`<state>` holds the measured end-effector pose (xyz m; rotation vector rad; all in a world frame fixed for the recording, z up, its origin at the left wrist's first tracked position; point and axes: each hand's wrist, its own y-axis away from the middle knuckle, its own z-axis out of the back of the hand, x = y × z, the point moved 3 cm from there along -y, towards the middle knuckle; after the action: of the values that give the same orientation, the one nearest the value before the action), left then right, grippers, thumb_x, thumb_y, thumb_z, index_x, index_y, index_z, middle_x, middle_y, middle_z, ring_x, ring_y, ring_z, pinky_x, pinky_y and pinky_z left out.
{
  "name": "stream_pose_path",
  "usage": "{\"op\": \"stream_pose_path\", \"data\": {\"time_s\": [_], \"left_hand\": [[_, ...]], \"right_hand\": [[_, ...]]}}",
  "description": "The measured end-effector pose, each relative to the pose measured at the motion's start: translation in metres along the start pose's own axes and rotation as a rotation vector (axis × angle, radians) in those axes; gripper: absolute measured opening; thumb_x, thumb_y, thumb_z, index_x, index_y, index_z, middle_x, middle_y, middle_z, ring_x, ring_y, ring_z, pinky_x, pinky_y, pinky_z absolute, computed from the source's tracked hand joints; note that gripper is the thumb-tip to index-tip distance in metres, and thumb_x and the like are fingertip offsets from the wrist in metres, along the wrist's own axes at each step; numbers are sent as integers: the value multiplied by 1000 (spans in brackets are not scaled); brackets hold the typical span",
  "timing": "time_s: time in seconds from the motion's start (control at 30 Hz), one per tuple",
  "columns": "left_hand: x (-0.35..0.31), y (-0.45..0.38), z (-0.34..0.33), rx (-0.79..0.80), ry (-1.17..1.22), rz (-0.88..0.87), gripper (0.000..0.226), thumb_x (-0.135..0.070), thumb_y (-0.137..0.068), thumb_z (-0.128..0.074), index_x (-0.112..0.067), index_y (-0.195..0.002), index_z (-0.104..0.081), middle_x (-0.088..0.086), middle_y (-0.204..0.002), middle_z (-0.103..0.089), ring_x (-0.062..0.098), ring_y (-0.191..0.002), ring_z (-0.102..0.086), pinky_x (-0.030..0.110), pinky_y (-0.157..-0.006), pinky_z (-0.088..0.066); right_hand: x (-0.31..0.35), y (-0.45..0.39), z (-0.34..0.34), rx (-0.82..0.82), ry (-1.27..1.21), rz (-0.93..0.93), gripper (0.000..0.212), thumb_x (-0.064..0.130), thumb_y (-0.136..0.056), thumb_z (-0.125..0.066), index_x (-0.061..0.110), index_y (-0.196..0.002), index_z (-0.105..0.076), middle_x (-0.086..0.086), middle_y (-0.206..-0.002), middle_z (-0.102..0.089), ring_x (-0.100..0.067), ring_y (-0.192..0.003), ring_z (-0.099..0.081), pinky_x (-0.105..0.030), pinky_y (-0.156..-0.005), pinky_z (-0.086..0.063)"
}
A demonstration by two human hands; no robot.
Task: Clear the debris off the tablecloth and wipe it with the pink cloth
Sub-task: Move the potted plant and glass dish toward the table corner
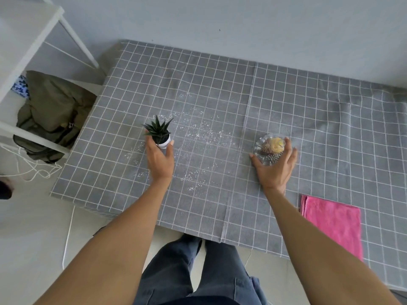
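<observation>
Gripping plant [159, 131], glass dish [269, 148], crumbs [203, 137] between hands

Pot base [163, 143] hidden behind left hand [159, 160]; glass dish [269, 148] contents too blurry to ID.

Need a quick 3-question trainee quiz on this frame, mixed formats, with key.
1. True or false: the left hand grips the small potted plant.
2. Where does the pink cloth lie?
A. under the glass dish
B. on the tablecloth, near its front edge, to the right of the right arm
C. in the white rack
3. Fill in: the white crumbs are scattered on the tablecloth mostly between the plant and the ____.

Key:
1. True.
2. B.
3. Glass dish, which the right hand holds.
</observation>
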<state>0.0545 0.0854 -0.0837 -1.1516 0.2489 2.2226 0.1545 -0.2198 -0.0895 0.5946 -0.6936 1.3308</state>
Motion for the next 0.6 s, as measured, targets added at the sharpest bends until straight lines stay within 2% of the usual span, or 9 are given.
{"op": "stream_pose_path", "data": {"time_s": [0.2,0.47,0.6], "left_hand": [[-16,7,-10,15,20,-21,58,-12,-89,-63,4,-138,-36,19,-128,-55,33,-116,-54,40,-96,-47],[-31,14,-15,34,20,-81,60,-12,-89,-63,0,-140,-35,15,-132,-53,29,-118,-54,33,-96,-46],[-32,18,-12,41,-17,-92,63,-14,-89,-63,-1,-143,-33,14,-132,-53,30,-117,-55,36,-93,-50]], "right_hand": [[0,-4,1,-20,12,45,103,45,-66,-83,35,-147,-20,-24,-148,-29,-42,-137,-25,-58,-109,-28],[3,-8,1,-14,27,106,100,38,-63,-85,31,-145,-27,-21,-138,-37,-42,-127,-32,-53,-105,-27],[6,-10,-4,24,21,100,101,38,-61,-84,33,-144,-27,-20,-136,-37,-42,-127,-31,-57,-105,-30]]}}
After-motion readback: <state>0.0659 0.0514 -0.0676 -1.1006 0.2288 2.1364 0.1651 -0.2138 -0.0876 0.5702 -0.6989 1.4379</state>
